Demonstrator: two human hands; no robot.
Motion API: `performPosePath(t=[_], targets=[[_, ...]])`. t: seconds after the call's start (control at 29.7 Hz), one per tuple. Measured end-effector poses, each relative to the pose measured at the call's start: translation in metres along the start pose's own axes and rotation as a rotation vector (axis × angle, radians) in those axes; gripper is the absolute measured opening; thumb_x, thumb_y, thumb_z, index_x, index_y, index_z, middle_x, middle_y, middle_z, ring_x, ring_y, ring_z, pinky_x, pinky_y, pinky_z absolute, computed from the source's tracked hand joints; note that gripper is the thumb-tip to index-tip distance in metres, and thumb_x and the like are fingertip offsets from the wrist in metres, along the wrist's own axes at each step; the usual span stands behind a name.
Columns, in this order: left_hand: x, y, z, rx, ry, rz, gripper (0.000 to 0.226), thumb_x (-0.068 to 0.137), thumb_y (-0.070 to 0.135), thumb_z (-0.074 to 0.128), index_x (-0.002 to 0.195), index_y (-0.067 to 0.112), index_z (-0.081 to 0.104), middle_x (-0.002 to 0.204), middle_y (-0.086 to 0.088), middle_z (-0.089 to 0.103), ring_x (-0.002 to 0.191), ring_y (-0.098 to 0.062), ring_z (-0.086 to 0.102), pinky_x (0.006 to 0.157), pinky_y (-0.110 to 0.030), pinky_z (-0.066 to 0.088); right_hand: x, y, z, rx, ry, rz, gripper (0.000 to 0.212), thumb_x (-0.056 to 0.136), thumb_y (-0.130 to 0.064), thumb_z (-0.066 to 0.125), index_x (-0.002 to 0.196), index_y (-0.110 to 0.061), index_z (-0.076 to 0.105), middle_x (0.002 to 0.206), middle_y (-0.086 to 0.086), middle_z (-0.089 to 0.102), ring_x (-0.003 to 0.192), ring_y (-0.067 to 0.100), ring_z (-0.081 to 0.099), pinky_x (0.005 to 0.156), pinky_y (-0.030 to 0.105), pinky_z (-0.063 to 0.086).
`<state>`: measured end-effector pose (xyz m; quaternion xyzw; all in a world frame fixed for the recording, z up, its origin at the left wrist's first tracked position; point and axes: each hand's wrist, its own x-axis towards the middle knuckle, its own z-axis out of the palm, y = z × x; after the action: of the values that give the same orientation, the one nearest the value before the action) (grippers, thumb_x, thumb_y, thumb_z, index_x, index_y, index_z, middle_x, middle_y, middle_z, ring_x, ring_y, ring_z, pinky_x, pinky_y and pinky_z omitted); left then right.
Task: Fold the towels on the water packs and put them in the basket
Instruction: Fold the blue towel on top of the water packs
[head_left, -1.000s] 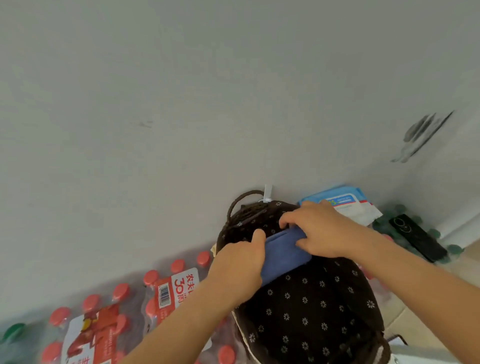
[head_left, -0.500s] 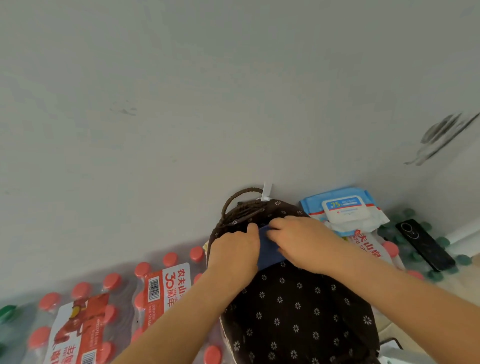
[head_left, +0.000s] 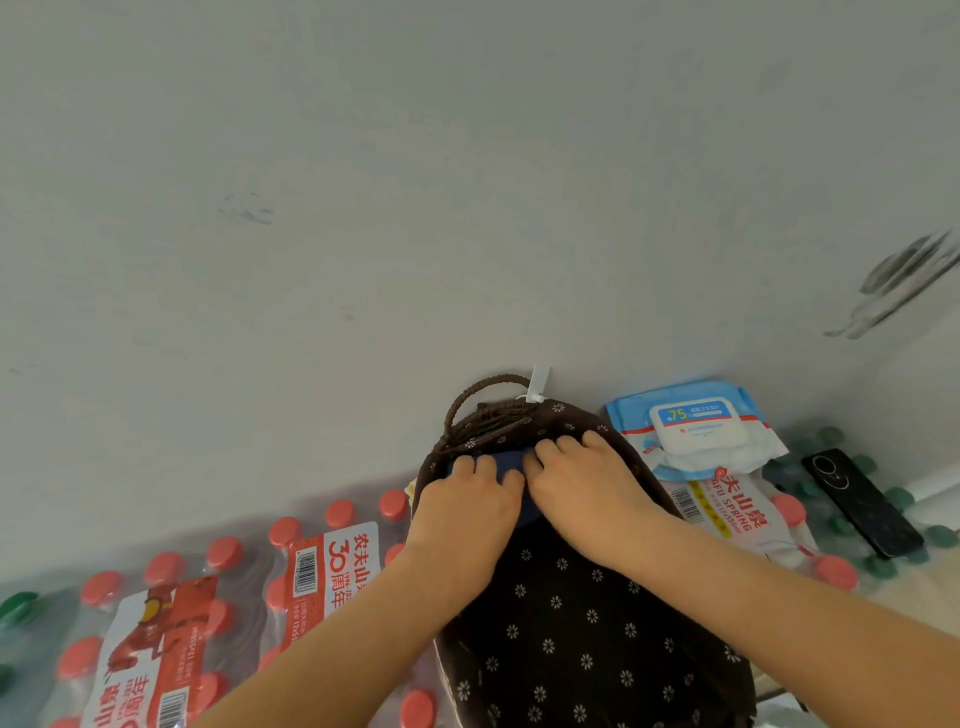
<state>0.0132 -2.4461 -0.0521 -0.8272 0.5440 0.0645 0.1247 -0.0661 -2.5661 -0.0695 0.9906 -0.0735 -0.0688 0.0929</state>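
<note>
- Basket: dark brown liner with small white flowers, standing on the water packs; its near end is cut off by the lower frame edge. Landmark for all entries below.
- Water packs: shrink-wrapped bottles with red caps and red-and-white labels, left of the basket and running under it; the leftmost pack is cut off at the frame edge, and the bottles themselves are hard to make out through the wrap.
- Left hand: over the far part of the basket, fingers curled down onto the towel; fingertips hidden in the fabric.
- Right hand: just beside the left hand, touching it, fingers likewise pressed on the towel.
- Towel: dark blue, inside the basket at its far end; only a narrow strip shows between and below the hands, the rest hidden.
- Woven handle: brown loop at the far rim of the basket, against the wall.
- Wet-wipes packet: blue and white, right of the basket.
- Phone: black, further right of the basket, lying on green-capped bottles.
- Wall: grey, behind the basket.
</note>
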Motion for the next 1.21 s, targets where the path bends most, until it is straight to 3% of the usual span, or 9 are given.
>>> performPosePath(t=[0.1,0.2,0.27,0.37,0.64,0.74,0.84,1.04,1.21], targets=[[-0.002,0.001,0.001,-0.020,-0.053,-0.010,0.053,0.083,0.015,0.066,0.128,0.014,0.038,0.128,-0.013,0.042,0.109,-0.026,0.049,0.082,-0.032,0.046,-0.006,-0.002,0.000,-0.007,0.040,0.011,0.029,0.090,-0.015,0.052,0.117,-0.005,0.057,0.112,0.012,0.062,0.105,0.029,0.054,0.089,0.042,0.040],[-0.002,0.005,0.000,-0.006,-0.090,-0.070,0.050,0.084,0.013,0.064,0.126,0.010,0.036,0.125,-0.018,0.040,0.099,-0.027,0.055,0.074,-0.030,0.046,-0.013,-0.007,0.004,0.033,0.031,0.032,0.030,0.081,-0.017,0.063,0.109,-0.006,0.063,0.097,0.011,0.066,0.083,0.026,0.063,0.061,0.034,0.045],[-0.001,0.008,-0.002,0.033,-0.099,-0.110,0.048,0.086,0.013,0.061,0.127,0.006,0.036,0.125,-0.020,0.040,0.100,-0.027,0.056,0.074,-0.030,0.046,-0.016,-0.007,0.006,0.034,0.004,0.041,0.042,0.058,-0.021,0.081,0.096,-0.007,0.070,0.077,0.009,0.065,0.051,0.020,0.058,0.040,0.028,0.027],[-0.004,0.013,-0.002,0.174,-0.105,-0.093,0.035,0.092,0.017,0.049,0.124,0.003,0.042,0.120,-0.018,0.043,0.106,-0.029,0.046,0.081,-0.035,0.040,-0.017,-0.006,0.015,0.032,0.064,0.068,0.049,0.042,-0.018,0.084,0.088,-0.008,0.073,0.069,0.009,0.062,0.031,0.018,0.045,0.037,0.021,0.015],[0.012,0.012,0.002,0.176,-0.156,-0.040,0.036,0.089,0.015,0.059,0.120,0.004,0.046,0.114,-0.015,0.055,0.103,-0.027,0.055,0.074,-0.030,0.044,-0.013,-0.015,0.012,-0.021,0.036,0.099,0.031,0.049,-0.031,0.080,0.073,-0.012,0.072,0.061,0.001,0.062,0.074,0.022,0.060,0.050,0.030,0.039],[0.011,0.009,0.000,0.129,-0.130,-0.056,0.041,0.085,0.021,0.062,0.119,0.007,0.043,0.112,-0.014,0.057,0.099,-0.026,0.058,0.066,-0.030,0.038,-0.021,-0.012,0.009,0.114,0.008,0.131,0.046,0.071,-0.029,0.069,0.113,-0.012,0.061,0.102,0.009,0.065,0.103,0.026,0.055,0.068,0.036,0.046],[0.004,0.006,-0.001,0.110,-0.086,-0.030,0.037,0.086,0.019,0.060,0.118,0.009,0.044,0.108,-0.013,0.059,0.093,-0.025,0.060,0.063,-0.031,0.037,-0.027,-0.007,0.012,0.245,-0.039,0.129,0.069,0.085,-0.024,0.062,0.144,-0.017,0.028,0.149,0.013,0.030,0.129,0.028,0.039,0.088,0.039,0.049],[-0.001,0.014,0.007,0.066,-0.080,-0.027,0.062,0.087,0.014,0.059,0.139,0.006,0.025,0.119,-0.026,0.048,0.094,-0.033,0.060,0.060,-0.033,0.039,-0.026,-0.013,0.012,0.239,-0.122,0.165,0.076,0.089,-0.025,0.058,0.150,-0.008,0.016,0.157,0.017,0.020,0.137,0.028,0.035,0.099,0.039,0.044],[-0.008,0.017,0.007,0.040,-0.129,-0.087,0.081,0.086,0.023,0.062,0.147,0.008,0.011,0.138,-0.028,0.032,0.120,-0.036,0.041,0.086,-0.038,0.046,-0.027,-0.009,0.001,0.295,-0.121,0.181,0.060,0.092,-0.032,0.050,0.144,-0.011,0.030,0.151,0.012,0.032,0.130,0.027,0.041,0.094,0.040,0.046]])
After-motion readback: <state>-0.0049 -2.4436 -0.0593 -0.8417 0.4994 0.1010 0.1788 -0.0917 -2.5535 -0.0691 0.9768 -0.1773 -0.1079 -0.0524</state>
